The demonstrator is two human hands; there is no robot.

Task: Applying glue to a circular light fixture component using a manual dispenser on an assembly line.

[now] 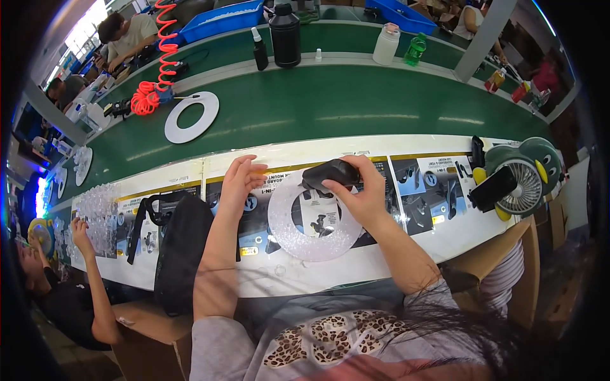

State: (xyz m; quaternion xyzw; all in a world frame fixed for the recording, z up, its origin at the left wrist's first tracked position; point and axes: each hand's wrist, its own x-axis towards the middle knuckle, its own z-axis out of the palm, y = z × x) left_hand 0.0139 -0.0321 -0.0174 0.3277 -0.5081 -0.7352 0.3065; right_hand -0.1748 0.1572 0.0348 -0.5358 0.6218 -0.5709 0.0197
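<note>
Two hands are busy at the edge of a long work table. The right hand (359,190) has its fingers wrapped tight around a small black plastic part (330,173), and it holds this part just over the top rim of a clear bumpy plastic ring (289,238). The ring lies flat on printed paper sheets with product pictures (419,190) at the near side of the table. The left hand (240,181) rests just beside the ring on its left, with fingers bent, a little apart and holding nothing.

It looks like the black part is not yet set on the ring, so that step is still to do. A stack of more clear rings (98,206) waits far to the left. A black bag (181,247) hangs off the table edge. A green penguin-shaped fan (524,178) stands at the right. Beyond runs a green belt (318,105) with a flat white ring (190,117).
</note>
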